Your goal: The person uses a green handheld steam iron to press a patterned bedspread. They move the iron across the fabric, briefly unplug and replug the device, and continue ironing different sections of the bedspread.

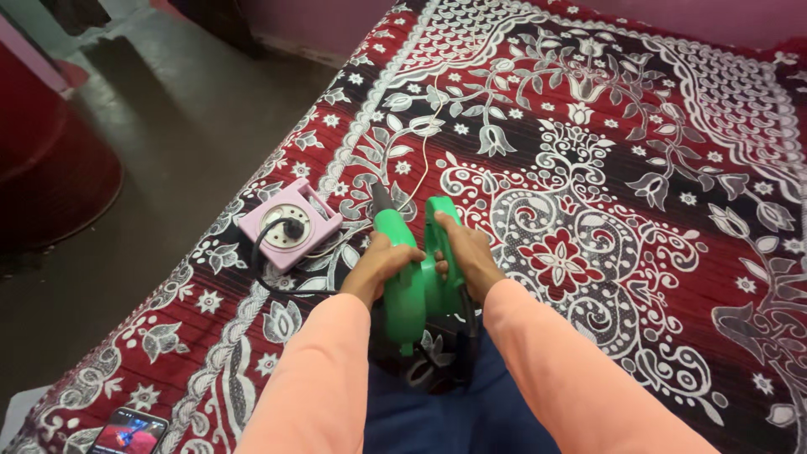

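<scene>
A bright green electric blower (416, 290) with a dark nozzle tip sits in front of me, low over a red, black and white patterned bedspread (605, 168). My left hand (382, 265) grips its left side. My right hand (462, 252) wraps around its right side and handle. Both arms are in peach-coloured sleeves. A black cable runs from the blower to a plug in a pink extension box (290, 223) lying on the bedspread to the left.
A thin pale cord (424, 151) trails from the pink box up across the bedspread. A phone (128, 433) with a lit screen lies at the bottom left corner. Grey floor (168, 126) and a dark red rounded object (50, 160) lie to the left.
</scene>
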